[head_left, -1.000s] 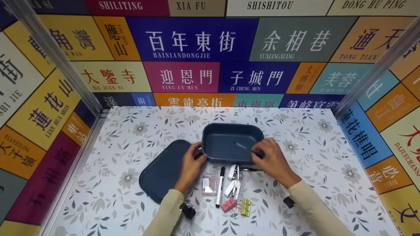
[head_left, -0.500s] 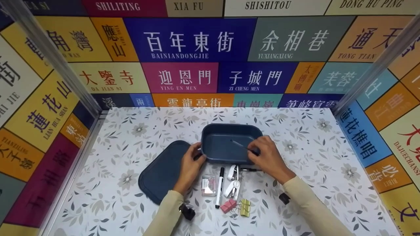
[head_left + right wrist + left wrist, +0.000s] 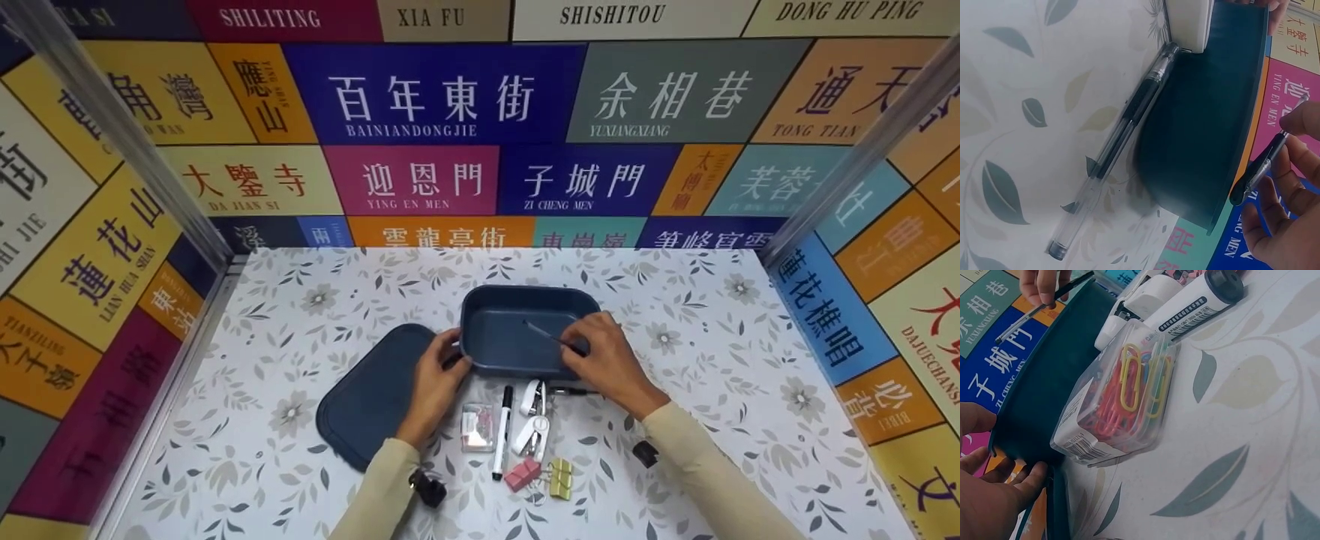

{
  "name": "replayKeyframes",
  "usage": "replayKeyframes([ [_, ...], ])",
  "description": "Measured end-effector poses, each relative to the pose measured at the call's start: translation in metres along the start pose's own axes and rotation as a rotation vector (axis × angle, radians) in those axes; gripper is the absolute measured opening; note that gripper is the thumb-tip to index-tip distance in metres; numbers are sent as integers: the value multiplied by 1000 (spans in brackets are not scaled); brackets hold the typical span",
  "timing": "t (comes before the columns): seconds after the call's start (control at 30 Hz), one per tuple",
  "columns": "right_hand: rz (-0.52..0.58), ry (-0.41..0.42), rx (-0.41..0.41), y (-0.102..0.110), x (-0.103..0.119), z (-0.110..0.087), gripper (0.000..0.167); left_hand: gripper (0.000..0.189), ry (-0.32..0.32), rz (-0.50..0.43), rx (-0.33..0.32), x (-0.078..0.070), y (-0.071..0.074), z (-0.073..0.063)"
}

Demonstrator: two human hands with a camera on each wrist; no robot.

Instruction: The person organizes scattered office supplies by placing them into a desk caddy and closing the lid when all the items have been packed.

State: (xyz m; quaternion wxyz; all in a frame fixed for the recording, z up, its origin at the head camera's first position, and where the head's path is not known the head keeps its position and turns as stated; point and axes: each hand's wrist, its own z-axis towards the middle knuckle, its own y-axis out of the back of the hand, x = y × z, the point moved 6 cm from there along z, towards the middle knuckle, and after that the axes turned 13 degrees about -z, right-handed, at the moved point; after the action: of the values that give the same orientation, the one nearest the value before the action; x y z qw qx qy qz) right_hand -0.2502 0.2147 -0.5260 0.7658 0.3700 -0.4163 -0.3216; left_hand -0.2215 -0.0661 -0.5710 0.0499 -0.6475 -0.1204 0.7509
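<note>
A dark blue rectangular box (image 3: 517, 371) stands without its lid mid-table. My left hand (image 3: 436, 382) holds its left end, with fingertips (image 3: 1032, 479) against the wall in the left wrist view. Over the right part of the box, my right hand (image 3: 611, 367) pinches a slim pen-like stick (image 3: 1261, 171) with a black, rounded end and a thin pale shaft. The shaft slants left over the box's inside. The matching lid (image 3: 367, 405) lies flat under the left forearm's side.
In front of the box lie a clear case of paper clips (image 3: 1129, 394), a white marker (image 3: 502, 435), a white stapler (image 3: 535, 427), a clear-barrelled pen (image 3: 1112, 146), a pink binder clip (image 3: 523, 475) and a yellow one (image 3: 560, 478). Sign-covered panels (image 3: 435, 90) enclose the table.
My right hand has moved a little left with the pen-like stick, so its tip reaches further over the box. My left hand keeps its place on the box.
</note>
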Motion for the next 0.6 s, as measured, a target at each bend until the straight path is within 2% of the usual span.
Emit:
replayKeyframes([
  [0.17, 8, -4, 12, -3, 0, 0, 12, 49, 15, 5, -1, 24, 6, 6],
  [0.27, 4, -7, 20, -5, 0, -1, 11, 51, 30, -1, 13, 31, 10, 6],
  [0.47, -4, -2, 9, -7, 1, 4, 12, 51, 35, 4, 55, 31, 12, 6],
  [0.6, -2, 1, 3, -7, 0, 10, 12, 51, 30, -11, 41, 30, 10, 9],
])
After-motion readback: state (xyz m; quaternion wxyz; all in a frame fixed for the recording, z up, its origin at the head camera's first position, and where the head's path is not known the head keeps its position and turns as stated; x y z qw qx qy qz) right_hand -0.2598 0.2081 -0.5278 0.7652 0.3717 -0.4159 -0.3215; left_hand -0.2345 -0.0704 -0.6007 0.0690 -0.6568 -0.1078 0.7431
